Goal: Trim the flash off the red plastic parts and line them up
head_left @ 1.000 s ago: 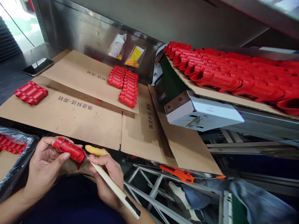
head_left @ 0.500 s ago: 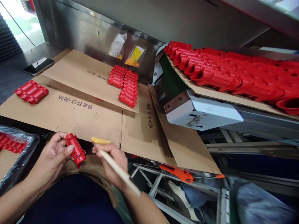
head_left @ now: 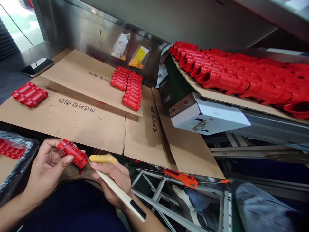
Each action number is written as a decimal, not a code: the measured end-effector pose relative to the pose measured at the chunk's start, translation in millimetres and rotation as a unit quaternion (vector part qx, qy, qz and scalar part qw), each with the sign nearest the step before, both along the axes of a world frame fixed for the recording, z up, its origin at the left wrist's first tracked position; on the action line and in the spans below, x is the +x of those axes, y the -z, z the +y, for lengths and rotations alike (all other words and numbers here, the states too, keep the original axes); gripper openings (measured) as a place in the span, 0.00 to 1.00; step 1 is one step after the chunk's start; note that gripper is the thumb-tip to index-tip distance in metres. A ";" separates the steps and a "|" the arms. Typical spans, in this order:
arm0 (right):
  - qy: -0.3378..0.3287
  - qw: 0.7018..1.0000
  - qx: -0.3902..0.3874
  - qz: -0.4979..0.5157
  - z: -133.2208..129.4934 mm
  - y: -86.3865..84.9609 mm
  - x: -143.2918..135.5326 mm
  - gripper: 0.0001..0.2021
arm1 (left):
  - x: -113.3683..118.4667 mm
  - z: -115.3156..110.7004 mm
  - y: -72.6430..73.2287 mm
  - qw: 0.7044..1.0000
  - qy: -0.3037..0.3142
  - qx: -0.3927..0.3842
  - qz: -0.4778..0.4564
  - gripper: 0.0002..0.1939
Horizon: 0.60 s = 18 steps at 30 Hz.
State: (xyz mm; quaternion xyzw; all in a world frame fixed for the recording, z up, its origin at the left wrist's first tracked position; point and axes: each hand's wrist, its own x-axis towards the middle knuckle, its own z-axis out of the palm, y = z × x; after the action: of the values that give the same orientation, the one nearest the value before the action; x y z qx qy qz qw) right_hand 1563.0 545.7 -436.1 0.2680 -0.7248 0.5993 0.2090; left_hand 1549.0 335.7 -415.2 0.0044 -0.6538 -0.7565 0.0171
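My left hand (head_left: 45,167) is closed round a red plastic tubular part (head_left: 73,153), thumb on its near side. The part is tilted, with its lower right end toward my other hand. In my right hand (head_left: 114,177) is a slim knife (head_left: 118,191) with a cream-white handle and a dark inset near its back end. Its thin tip is at the right end of the red part; whether it touches I cannot tell. A yellow finger cot (head_left: 102,159) covers my right index finger.
Red parts lie in groups on the cardboard (head_left: 72,124), at left (head_left: 30,94) and centre (head_left: 131,91). A loaded rack (head_left: 229,80) stands right, a plastic-lined box (head_left: 31,148) left. A phone (head_left: 37,67), bags (head_left: 139,57), an orange-handled tool (head_left: 182,178) and another person's leg (head_left: 263,206) show.
The red part has turned flatter and shifted left in my left hand. My right hand has brought the knife tip to the part's right end. The view has shifted slightly.
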 end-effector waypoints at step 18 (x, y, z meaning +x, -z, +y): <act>-0.075 0.985 0.155 0.028 10.4 3.5 -10.5 0.10 | -9.1 -3.1 11.6 0.993 -0.003 0.096 -0.067 0.18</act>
State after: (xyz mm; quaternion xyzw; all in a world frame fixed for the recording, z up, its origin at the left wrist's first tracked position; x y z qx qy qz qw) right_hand 1552.5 556.1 -439.7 0.3675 -0.7807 0.4858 0.1393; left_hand 1539.9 332.6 -426.8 0.0585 -0.5780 -0.8136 -0.0252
